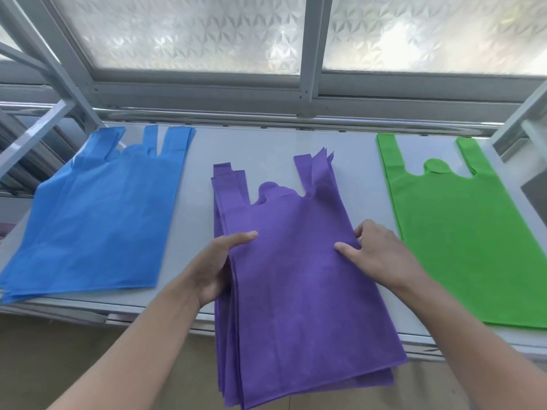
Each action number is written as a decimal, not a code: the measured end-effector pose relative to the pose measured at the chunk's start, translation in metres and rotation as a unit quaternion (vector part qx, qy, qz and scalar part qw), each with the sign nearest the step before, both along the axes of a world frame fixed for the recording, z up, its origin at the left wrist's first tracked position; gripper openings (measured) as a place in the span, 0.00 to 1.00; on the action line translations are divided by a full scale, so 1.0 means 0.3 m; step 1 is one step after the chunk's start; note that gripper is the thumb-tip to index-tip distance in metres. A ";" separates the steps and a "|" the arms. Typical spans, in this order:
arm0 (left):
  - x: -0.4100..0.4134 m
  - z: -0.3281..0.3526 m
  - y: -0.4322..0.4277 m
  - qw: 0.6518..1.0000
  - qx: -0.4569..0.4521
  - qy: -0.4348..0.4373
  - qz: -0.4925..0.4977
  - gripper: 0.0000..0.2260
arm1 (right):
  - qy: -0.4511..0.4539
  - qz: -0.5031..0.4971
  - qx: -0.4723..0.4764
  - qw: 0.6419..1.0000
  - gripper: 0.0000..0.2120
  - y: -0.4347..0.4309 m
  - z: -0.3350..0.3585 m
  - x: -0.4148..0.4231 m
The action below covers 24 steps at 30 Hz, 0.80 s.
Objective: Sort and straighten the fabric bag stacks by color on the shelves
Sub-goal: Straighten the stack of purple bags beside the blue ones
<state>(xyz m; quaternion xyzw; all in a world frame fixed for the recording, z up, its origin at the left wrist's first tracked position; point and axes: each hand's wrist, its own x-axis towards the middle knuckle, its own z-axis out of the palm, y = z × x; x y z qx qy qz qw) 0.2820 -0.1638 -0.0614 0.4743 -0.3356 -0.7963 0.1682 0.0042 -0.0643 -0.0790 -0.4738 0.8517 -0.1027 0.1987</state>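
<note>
Three stacks of fabric bags lie side by side on a pale grey shelf (266, 146). The blue stack (97, 214) is at the left, its layers fanned and handles uneven. The purple stack (296, 291) is in the middle, its lower half hanging over the shelf's front edge, its layers skewed. The green stack (461, 238) lies flat at the right. My left hand (217, 264) grips the purple stack's left edge, thumb on top. My right hand (376, 250) holds the stack's right edge, thumb pressed on the top bag.
A frosted window (192, 31) with a grey frame runs behind the shelf. Slanted metal shelf struts (44, 125) stand at the back left, and a grey upright (524, 119) at the right. Tan floor shows below the shelf's front edge.
</note>
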 end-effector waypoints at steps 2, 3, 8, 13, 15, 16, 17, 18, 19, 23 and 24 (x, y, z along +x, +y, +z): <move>-0.038 0.019 0.026 0.998 0.014 0.044 0.045 0.15 | -0.018 -0.006 0.007 1.000 0.25 -0.008 0.007 -0.008; -0.057 0.031 0.028 0.996 0.016 0.057 0.068 0.14 | -0.037 -0.015 0.008 0.999 0.26 -0.012 0.008 -0.015; -0.110 0.089 0.022 0.986 -0.034 0.093 0.135 0.11 | -0.132 -0.081 -0.019 0.988 0.28 0.017 0.050 -0.041; -0.108 0.064 0.076 0.969 0.049 0.176 0.164 0.17 | -0.090 -0.033 -0.070 0.993 0.28 0.111 0.023 -0.013; -0.104 0.042 0.085 0.967 0.064 0.195 0.149 0.20 | -0.149 -0.043 -0.139 0.978 0.20 0.112 -0.002 -0.013; -0.104 0.041 0.087 0.968 0.065 0.200 0.141 0.20 | -0.208 -0.058 -0.163 0.963 0.20 0.097 -0.010 -0.019; -0.105 0.042 0.087 0.968 0.067 0.200 0.135 0.19 | -0.267 -0.077 -0.183 0.943 0.25 0.076 -0.017 -0.028; -0.108 0.045 0.087 0.970 0.069 0.193 0.133 0.18 | -0.313 -0.091 -0.198 0.924 0.31 0.048 -0.019 -0.040; -0.113 0.052 0.085 0.969 0.068 0.197 0.133 0.17 | -0.347 -0.097 -0.209 0.909 0.34 0.016 -0.016 -0.050; -0.143 0.095 0.073 0.957 0.054 0.247 0.144 0.19 | -0.502 -0.135 -0.194 0.832 0.26 -0.095 0.066 -0.057; -0.154 0.109 0.076 0.954 0.051 0.260 0.142 0.20 | -0.538 -0.148 -0.173 0.812 0.31 -0.104 0.089 -0.055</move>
